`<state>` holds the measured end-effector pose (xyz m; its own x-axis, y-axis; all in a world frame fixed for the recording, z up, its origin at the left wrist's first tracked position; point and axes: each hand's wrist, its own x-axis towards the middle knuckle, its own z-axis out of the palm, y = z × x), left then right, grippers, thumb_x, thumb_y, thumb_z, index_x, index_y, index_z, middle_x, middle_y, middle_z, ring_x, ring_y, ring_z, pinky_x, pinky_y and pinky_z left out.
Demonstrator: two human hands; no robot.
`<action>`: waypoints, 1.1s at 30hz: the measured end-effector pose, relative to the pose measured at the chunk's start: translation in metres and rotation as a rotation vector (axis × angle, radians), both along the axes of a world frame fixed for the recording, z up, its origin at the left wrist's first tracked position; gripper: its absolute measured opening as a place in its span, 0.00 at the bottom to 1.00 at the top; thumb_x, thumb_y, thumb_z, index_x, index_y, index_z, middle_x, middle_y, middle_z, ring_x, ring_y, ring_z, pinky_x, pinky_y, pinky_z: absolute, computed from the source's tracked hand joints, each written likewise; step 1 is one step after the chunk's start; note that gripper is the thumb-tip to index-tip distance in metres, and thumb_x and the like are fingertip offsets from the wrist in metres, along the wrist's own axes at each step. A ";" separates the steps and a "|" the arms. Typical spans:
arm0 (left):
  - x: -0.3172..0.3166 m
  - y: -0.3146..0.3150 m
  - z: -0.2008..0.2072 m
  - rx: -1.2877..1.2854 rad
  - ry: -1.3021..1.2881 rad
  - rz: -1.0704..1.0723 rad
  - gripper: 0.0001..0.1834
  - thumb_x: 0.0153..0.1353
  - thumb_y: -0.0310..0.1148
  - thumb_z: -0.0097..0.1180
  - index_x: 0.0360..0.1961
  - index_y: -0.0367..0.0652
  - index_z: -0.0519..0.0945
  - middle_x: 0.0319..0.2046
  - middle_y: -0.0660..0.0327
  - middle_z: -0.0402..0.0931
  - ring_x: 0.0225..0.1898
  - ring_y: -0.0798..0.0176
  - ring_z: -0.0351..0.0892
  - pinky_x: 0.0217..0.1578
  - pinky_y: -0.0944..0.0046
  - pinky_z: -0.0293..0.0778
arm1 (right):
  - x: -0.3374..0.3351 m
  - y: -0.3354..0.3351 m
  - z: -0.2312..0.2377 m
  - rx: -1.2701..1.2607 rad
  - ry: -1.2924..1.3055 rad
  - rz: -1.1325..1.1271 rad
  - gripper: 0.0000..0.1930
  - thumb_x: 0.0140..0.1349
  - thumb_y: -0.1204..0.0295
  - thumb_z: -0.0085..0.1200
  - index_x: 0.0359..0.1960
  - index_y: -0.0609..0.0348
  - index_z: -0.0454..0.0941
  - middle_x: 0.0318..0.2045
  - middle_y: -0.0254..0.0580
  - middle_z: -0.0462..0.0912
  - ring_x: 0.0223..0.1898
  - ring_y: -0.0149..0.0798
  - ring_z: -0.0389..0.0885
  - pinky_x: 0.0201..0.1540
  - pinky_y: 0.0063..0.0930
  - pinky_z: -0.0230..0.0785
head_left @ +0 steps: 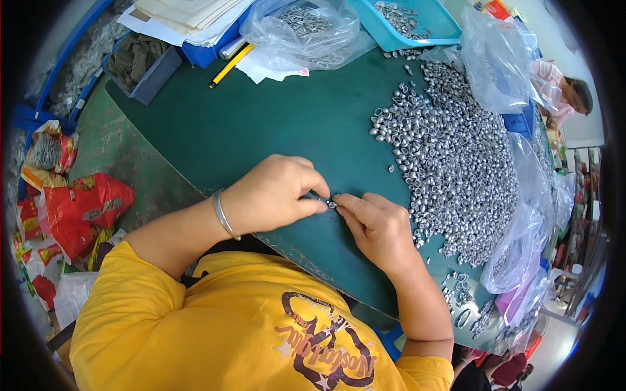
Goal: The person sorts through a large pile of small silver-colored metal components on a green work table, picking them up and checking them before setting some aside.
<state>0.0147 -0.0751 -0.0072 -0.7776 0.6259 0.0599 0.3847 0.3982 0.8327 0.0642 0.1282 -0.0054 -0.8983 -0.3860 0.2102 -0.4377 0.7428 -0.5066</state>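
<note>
Close to the near edge of the green tabletop (313,124), my two hands meet over a small silvery metal piece (331,204). My left hand (280,192), with a metal bangle at its wrist, has thumb and forefinger curled at the piece's left side. From the right, my right hand (378,228) pinches the same piece between thumb and fingertips. The fingers hide much of it, so its exact shape cannot be made out. To the right of my right hand spreads a large heap of small, shiny, oval hollow metal pieces (456,163).
A turquoise basket (391,40) and a clear plastic bag (313,39), both with metal pieces, stand at the back. A yellow pen (231,65) lies near a grey bin (147,75). Linked metal pieces (462,287) lie at front right. Another person (561,94) sits at far right.
</note>
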 end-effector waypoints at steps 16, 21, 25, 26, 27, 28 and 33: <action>0.006 0.002 -0.007 0.183 -0.134 0.132 0.06 0.50 0.29 0.63 0.28 0.39 0.80 0.19 0.62 0.67 0.19 0.68 0.64 0.22 0.69 0.64 | -0.013 0.039 0.006 -1.462 -0.984 -0.111 0.06 0.53 0.81 0.55 0.33 0.66 0.78 0.21 0.33 0.76 0.19 0.22 0.69 0.22 0.13 0.60; 0.014 -0.013 -0.001 0.008 0.166 -0.018 0.11 0.44 0.32 0.67 0.28 0.40 0.80 0.20 0.59 0.68 0.21 0.58 0.69 0.23 0.64 0.68 | -0.007 0.006 0.004 -0.097 -0.118 -0.065 0.07 0.51 0.77 0.59 0.33 0.61 0.80 0.23 0.46 0.78 0.21 0.44 0.76 0.26 0.28 0.70; 0.021 -0.020 -0.011 -0.022 0.244 0.023 0.09 0.44 0.30 0.66 0.27 0.40 0.79 0.21 0.59 0.69 0.22 0.56 0.71 0.24 0.63 0.69 | -0.013 0.008 -0.010 -0.180 0.024 -0.033 0.05 0.54 0.76 0.57 0.32 0.62 0.78 0.19 0.45 0.76 0.18 0.41 0.75 0.24 0.28 0.69; 0.022 -0.021 -0.012 -0.026 0.263 0.014 0.08 0.44 0.29 0.66 0.26 0.40 0.79 0.21 0.59 0.69 0.23 0.56 0.71 0.24 0.63 0.70 | -0.010 0.007 -0.005 -0.424 -0.281 -0.179 0.04 0.56 0.76 0.54 0.31 0.64 0.77 0.17 0.41 0.75 0.17 0.33 0.74 0.22 0.26 0.67; 0.022 -0.021 -0.014 -0.025 0.286 0.000 0.08 0.44 0.29 0.65 0.24 0.40 0.78 0.22 0.58 0.69 0.24 0.56 0.72 0.25 0.63 0.70 | -0.013 0.019 -0.002 -0.801 -0.619 -0.202 0.05 0.56 0.76 0.54 0.31 0.65 0.77 0.17 0.40 0.75 0.18 0.31 0.74 0.22 0.25 0.66; 0.022 -0.020 -0.016 -0.024 0.291 0.003 0.08 0.44 0.29 0.65 0.24 0.40 0.78 0.22 0.58 0.69 0.24 0.56 0.72 0.25 0.63 0.70 | -0.018 0.030 0.002 -1.174 -0.961 -0.215 0.05 0.56 0.76 0.54 0.31 0.66 0.77 0.17 0.38 0.75 0.19 0.28 0.74 0.22 0.24 0.66; 0.012 -0.013 -0.004 0.460 -0.753 0.223 0.03 0.55 0.25 0.56 0.29 0.39 0.74 0.23 0.62 0.72 0.17 0.68 0.67 0.16 0.71 0.61 | -0.008 -0.004 0.002 -0.267 -0.126 -0.021 0.07 0.52 0.71 0.60 0.28 0.61 0.78 0.20 0.44 0.77 0.19 0.41 0.76 0.21 0.29 0.67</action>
